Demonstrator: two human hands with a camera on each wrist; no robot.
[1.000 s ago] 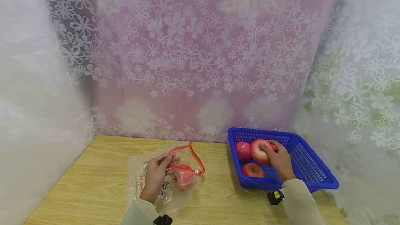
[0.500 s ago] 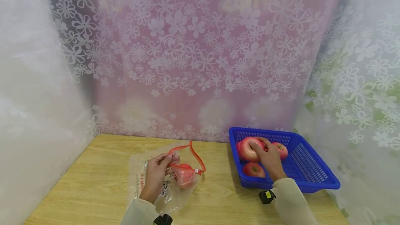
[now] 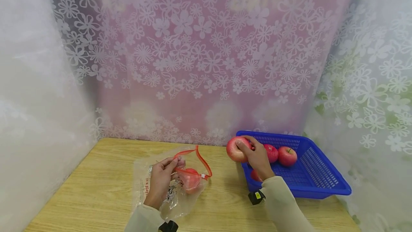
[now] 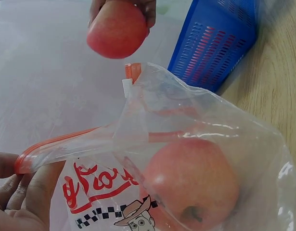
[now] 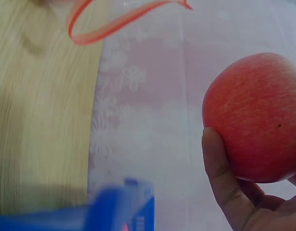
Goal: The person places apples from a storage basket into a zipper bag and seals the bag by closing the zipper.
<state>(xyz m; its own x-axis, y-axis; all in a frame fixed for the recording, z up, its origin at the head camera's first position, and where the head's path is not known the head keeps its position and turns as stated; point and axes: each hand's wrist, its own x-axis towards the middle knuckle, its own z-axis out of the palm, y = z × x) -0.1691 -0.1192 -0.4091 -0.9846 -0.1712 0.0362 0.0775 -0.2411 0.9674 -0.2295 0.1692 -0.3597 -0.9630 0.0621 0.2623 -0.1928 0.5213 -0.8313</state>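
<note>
My left hand [image 3: 161,178] pinches the orange-rimmed mouth of a clear zip bag [image 4: 114,139], which lies on the table with its opening spread. Inside the bag is a red apple [image 4: 191,180]. In my right hand [image 3: 257,155] is another apple [image 3: 238,149], gripped between thumb and fingers over the left rim of the blue basket [image 3: 322,192]. The right wrist view shows this held apple [image 5: 256,118] close up, with the thumb along its side. Several apples stay in the basket, among them one at the right [image 3: 287,156] and one partly behind my wrist [image 3: 255,175].
The wooden table [image 3: 96,178] carries the bag at the left and the basket at the right. A floral pink curtain [image 3: 199,63] hangs behind, with pale sheets at both sides. Between bag and basket the basket's raised left wall stands up.
My right hand has lifted the apple and carried it left, from inside the basket to over its left rim, uncovering apples behind. The left hand and bag have stayed put.
</note>
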